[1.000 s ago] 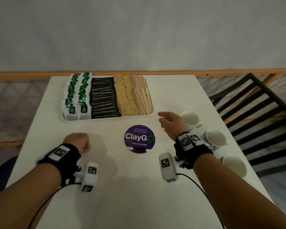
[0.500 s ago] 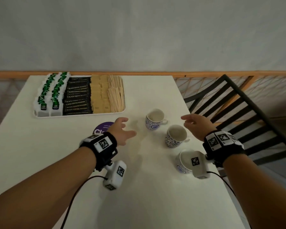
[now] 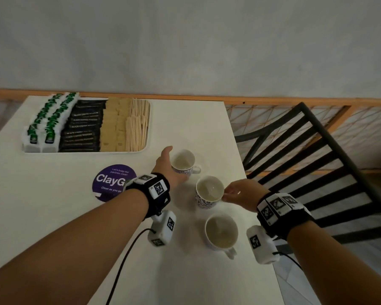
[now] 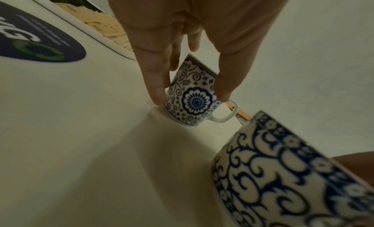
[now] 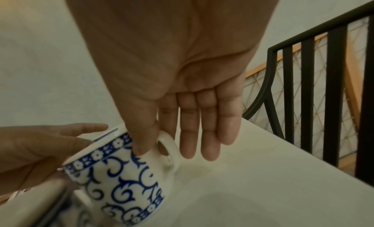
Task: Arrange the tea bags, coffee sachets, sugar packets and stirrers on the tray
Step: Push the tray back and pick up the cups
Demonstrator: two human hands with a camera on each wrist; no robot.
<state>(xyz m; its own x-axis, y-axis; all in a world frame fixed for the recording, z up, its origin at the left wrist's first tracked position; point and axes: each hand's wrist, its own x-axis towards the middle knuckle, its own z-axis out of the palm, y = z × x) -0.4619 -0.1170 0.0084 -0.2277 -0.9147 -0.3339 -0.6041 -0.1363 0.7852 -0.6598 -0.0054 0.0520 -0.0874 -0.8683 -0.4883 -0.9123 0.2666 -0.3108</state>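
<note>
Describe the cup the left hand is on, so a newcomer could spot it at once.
Start at the white rectangular tray of sachets and stirrers on the white table. Near its right front corner three blue-and-white patterned ceramic cups run in a line toward the person. The farthest cup is the one: the left hand grips its side, and it carries a round blue flower medallion, not scrolls.

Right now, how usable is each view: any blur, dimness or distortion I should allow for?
Head view: dim, wide-angle bending at the edges, white tray readable. Left wrist view: flower-patterned blue-and-white cup sharp, the nearer scroll-patterned blue-and-white cup blurred. Right wrist view: palm soft and oversized.
</note>
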